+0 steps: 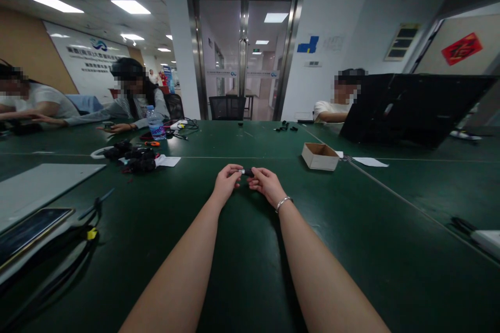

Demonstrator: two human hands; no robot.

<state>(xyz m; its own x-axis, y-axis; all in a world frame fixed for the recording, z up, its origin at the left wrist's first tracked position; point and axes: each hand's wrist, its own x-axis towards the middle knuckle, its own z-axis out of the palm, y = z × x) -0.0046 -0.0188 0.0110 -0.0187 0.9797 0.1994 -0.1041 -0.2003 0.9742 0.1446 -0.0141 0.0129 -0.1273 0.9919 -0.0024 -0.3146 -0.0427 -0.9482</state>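
Note:
Both my hands meet over the dark green table (351, 250), holding one small black part with a silver end (246, 172) between their fingertips. My left hand (226, 181) pinches its silver end. The black end is gripped by my right hand (266, 183), which wears a silver bracelet at the wrist. The part is too small to identify.
A small open cardboard box (320, 156) sits right of my hands. A pile of black cables and parts (135, 158) and a water bottle (156, 123) lie at left. A phone (31, 234) rests near left. Three seated people and an open laptop (414, 106) line the far side.

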